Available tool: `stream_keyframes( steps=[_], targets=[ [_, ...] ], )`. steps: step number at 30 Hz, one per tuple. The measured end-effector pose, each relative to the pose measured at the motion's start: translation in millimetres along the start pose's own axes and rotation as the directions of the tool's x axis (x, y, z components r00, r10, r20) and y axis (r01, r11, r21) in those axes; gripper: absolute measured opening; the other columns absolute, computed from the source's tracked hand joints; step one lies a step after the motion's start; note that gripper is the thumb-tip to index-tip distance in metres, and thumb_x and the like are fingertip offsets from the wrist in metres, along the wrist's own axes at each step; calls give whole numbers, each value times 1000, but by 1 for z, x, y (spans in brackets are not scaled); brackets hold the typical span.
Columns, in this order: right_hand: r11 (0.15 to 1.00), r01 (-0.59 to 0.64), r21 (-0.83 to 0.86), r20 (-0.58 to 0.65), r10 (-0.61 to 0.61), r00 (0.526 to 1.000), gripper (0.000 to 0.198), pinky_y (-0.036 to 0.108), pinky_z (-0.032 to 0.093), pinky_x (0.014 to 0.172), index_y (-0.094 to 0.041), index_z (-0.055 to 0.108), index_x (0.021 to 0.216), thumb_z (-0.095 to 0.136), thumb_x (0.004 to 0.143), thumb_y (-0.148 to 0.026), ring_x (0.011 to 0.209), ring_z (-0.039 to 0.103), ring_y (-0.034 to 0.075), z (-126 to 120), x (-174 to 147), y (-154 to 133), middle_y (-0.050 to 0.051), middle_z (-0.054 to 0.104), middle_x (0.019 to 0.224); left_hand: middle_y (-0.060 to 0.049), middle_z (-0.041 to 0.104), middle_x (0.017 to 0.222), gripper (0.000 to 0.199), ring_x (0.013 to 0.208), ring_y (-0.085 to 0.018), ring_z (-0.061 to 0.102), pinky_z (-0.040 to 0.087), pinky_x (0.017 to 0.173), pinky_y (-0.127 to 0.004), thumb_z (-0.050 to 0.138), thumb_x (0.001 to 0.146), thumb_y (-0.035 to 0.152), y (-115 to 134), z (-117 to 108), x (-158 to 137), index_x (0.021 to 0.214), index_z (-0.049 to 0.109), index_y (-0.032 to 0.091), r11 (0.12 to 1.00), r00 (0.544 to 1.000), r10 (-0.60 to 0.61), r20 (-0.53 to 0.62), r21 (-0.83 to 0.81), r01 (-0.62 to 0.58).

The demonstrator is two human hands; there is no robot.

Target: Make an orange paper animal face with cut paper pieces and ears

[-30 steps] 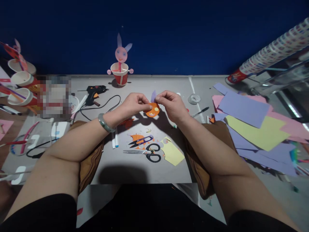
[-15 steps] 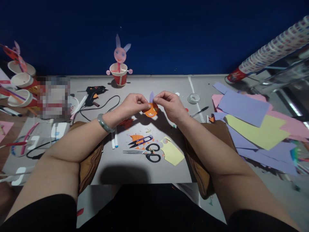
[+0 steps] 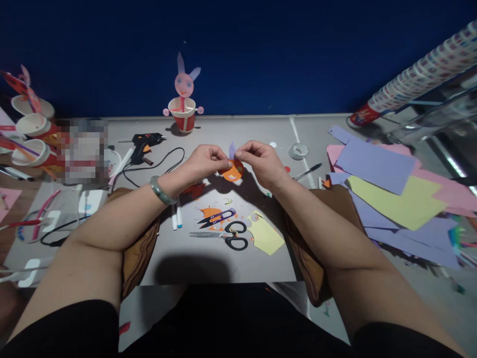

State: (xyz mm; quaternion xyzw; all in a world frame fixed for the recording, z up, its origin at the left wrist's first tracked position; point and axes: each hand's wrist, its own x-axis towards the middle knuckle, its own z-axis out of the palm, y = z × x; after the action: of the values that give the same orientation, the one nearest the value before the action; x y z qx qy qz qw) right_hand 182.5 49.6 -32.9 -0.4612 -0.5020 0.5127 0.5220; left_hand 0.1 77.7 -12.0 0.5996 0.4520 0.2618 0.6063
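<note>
Above the middle of the table my two hands meet at an orange paper face [image 3: 233,172], a round cut-out with a light mouth shape. My left hand [image 3: 209,160] pinches its upper left edge between thumb and fingers. A purple paper ear [image 3: 232,149] stands up from the top of the face. My right hand [image 3: 258,158] is closed in a pinch at the ear's base, against the face's upper right. Below lie black-handled scissors [image 3: 235,235], thread snips [image 3: 218,218], orange paper scraps [image 3: 210,213] and a yellow paper piece [image 3: 267,235].
A rabbit-faced paper cup [image 3: 185,119] stands at the back. A glue gun [image 3: 143,146] with its cord lies left of my hands, near several decorated cups [image 3: 34,151]. Coloured paper sheets [image 3: 376,166] and a long leaning stack of cups [image 3: 421,74] occupy the right. A tape roll [image 3: 298,151] lies behind a pen [image 3: 308,171].
My right hand and the purple ear have shifted very slightly to the left. Both hands keep their pinch, and the things on the table lie as before.
</note>
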Motion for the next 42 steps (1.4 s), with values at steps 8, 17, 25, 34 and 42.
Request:
stream_keyframes(
  steps=[8, 17, 25, 34, 42],
  targets=[
    [999, -39, 20, -7, 39, 999, 36, 29, 51, 61, -21, 64, 72, 92, 56, -38, 61, 58, 13, 1, 0, 1, -3, 64, 66, 0, 67, 61, 13, 55, -7, 57, 36, 53, -21, 75, 73, 14, -1, 0, -1, 73, 62, 15, 1000, 1000, 16, -2, 1, -16],
    [999, -33, -35, -13, 33, 999, 35, 30, 53, 58, -23, 63, 73, 91, 59, -40, 59, 61, 14, 1, -1, 2, -3, 65, 65, -1, 67, 65, 9, 58, -8, 57, 41, 58, -23, 71, 76, 14, -3, 1, 0, 71, 63, 15, 991, 992, 121, 14, 49, -122],
    [999, -46, 14, 18, 45, 999, 40, 29, 53, 59, -24, 61, 90, 88, 63, -37, 58, 63, 13, 0, -1, 5, -5, 67, 66, -1, 66, 63, 14, 58, -8, 56, 40, 56, -22, 73, 76, 19, 0, -1, 0, 69, 62, 15, 987, 988, 151, -10, 49, -151],
    [999, 26, -30, -23, -27, 999, 33, 31, 54, 69, -23, 62, 91, 81, 71, -41, 66, 64, 14, 0, 2, 7, -3, 66, 72, -2, 67, 66, 15, 60, -10, 58, 41, 58, -24, 72, 76, 24, -1, -6, 3, 69, 62, 16, 974, 978, 207, -19, 101, -204],
    [810, 46, -584, 7, -52, 999, 6, 37, 49, 77, -21, 67, 86, 68, 80, -24, 73, 59, 19, -4, 9, 27, 3, 68, 80, 1, 61, 68, 16, 67, -13, 51, 39, 64, -28, 67, 81, 20, 5, -18, 7, 69, 56, 20, 804, 838, 501, -214, 474, -359]
  ],
)
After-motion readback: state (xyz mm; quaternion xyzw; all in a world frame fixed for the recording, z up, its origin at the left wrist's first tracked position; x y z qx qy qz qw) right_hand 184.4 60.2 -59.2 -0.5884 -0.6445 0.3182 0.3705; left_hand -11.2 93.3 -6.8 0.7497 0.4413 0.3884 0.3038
